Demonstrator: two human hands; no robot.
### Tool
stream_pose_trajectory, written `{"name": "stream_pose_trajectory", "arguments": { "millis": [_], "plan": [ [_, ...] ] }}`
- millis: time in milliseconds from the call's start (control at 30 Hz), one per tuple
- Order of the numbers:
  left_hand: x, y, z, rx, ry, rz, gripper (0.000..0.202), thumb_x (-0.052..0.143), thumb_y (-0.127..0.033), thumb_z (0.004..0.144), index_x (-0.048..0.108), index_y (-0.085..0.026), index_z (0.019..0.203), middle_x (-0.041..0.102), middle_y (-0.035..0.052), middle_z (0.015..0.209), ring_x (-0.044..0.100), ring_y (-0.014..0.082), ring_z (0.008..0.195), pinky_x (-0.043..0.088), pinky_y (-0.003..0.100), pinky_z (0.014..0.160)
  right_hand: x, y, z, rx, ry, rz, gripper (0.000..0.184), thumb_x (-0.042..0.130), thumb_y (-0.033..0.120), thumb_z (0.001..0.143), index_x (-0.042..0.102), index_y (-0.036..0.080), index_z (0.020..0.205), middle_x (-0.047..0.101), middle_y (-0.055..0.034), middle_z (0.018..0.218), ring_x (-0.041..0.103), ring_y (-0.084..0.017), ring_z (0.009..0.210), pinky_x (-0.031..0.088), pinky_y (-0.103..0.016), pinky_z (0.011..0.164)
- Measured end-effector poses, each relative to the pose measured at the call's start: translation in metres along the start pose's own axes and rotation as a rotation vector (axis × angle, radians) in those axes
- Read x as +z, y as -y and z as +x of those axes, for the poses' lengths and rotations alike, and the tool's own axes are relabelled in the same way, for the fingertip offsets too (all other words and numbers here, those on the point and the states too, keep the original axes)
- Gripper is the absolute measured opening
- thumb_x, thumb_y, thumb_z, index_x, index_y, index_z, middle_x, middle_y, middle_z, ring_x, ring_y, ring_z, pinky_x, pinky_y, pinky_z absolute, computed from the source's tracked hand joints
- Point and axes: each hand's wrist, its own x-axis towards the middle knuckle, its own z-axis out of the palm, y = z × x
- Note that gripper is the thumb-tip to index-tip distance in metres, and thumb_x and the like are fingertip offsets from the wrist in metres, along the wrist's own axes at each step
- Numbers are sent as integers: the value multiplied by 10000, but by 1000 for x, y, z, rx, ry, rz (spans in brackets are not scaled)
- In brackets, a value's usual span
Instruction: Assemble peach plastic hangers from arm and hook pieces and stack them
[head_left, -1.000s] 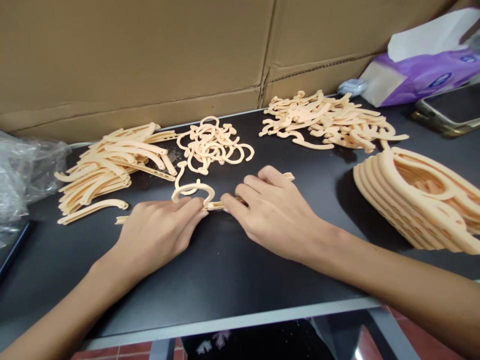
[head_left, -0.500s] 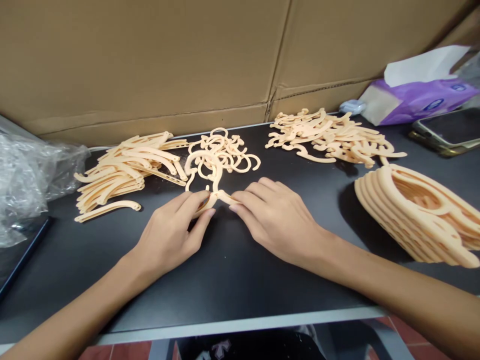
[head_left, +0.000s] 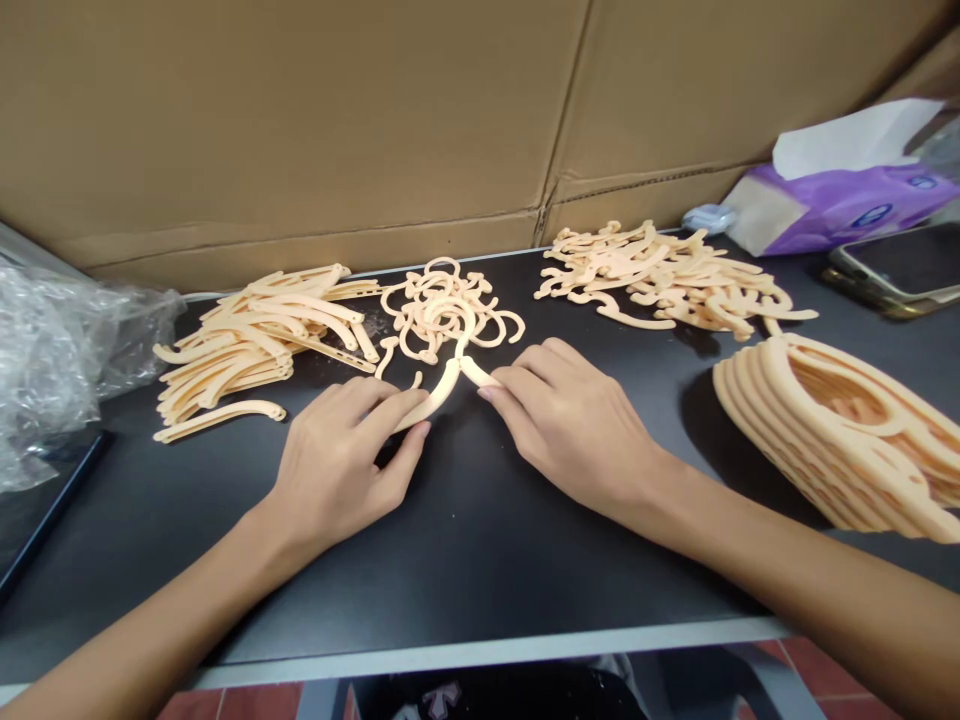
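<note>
Between my hands is a peach plastic folding clothes hanger [head_left: 441, 392], its curved hook pointing away from me over a pile of loose hooks [head_left: 491, 318]. My left hand [head_left: 349, 445] pinches the left arm of the hanger between thumb and fingers. On the other side, my right hand [head_left: 566, 430] is closed on the short right arm piece, fingers covering its outer end. Both arm pieces meet the hook at a joint in the middle. To the left lies a pile of long slotted arm pieces [head_left: 255, 335], with one piece apart at its front.
Curved arm pieces [head_left: 667, 275] are heaped at the back right. A stack of hangers [head_left: 832, 430] lies at the right. Behind it are a phone [head_left: 904, 262] and a purple tissue pack [head_left: 847, 205]. Clear plastic wrap [head_left: 67, 350] is at the left; cardboard [head_left: 337, 130] stands behind.
The hanger's hook has swung from leaning left to nearer upright and shifted right. The arms now show more between my hands, which have moved slightly apart, both still gripping.
</note>
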Motion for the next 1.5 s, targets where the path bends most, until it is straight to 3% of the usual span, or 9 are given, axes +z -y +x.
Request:
{"name": "stream_pose_trajectory", "arguments": {
  "millis": [300,533,700,800,933,1067,1167,1333,1500],
  "plan": [
    [1,-1,-2,-4,1,-47,215,612,-158,895,660,-155,1105,725,81,977,675,197,840,565,339,760,5,-4,0,-15,-18,-42,311,501,235,1007,722,120,821,666,-92,790,528,-204,781,373,-328,668],
    [3,1,-2,-4,84,-16,193,567,-145,900,674,-148,1060,733,79,985,675,208,853,547,351,767,8,-6,2,-52,-35,-130,316,513,242,1001,725,136,791,660,-74,756,517,-202,753,314,-355,713],
    [2,0,-1,0,74,30,170,568,-165,910,683,-154,1036,723,90,986,635,222,873,529,366,780,10,-9,3,-18,11,-125,310,542,270,986,736,135,785,662,-90,792,515,-197,756,346,-336,714],
    [0,-6,-2,59,34,-8,160,577,-165,914,683,-137,1032,707,102,981,604,230,876,523,379,784,9,-8,3,-20,0,-93,290,562,291,974,745,134,814,665,-95,796,520,-207,772,378,-335,715],
    [-1,-19,-4,178,120,-108,176,547,-168,943,688,-133,1042,687,91,943,591,216,849,519,367,783,3,0,0,-50,-71,-33,255,571,289,963,746,125,874,678,-106,838,529,-224,822,424,-354,757],
    [-1,-27,-7,226,177,-112,216,488,-181,977,693,-125,1020,670,82,897,598,212,822,526,350,743,-6,13,-21,-35,-69,79,231,562,260,963,745,124,930,707,-108,913,575,-227,873,484,-383,814],
    [-2,-32,-7,222,202,-113,247,457,-190,997,682,-118,1067,674,96,964,615,217,859,549,359,774,-11,19,-49,-40,-6,124,261,557,287,968,738,118,1050,726,-132,1085,621,-254,995,519,-429,894],
    [-6,-44,-15,123,266,-95,304,417,-147,997,645,-94,1191,668,143,1146,625,258,1037,562,419,908,-14,23,-78,-14,147,21,550,521,430,975,576,70,1388,565,-204,1446,517,-354,1330,470,-566,1059],
    [-20,-55,-47,47,376,-66,527,435,-361,1034,405,-122,1503,474,135,1539,463,280,1396,425,479,1142,-11,23,-78,18,242,-23,677,396,525,1004,460,60,1491,429,-188,1559,398,-342,1455,376,-574,1164]
  ]
}}
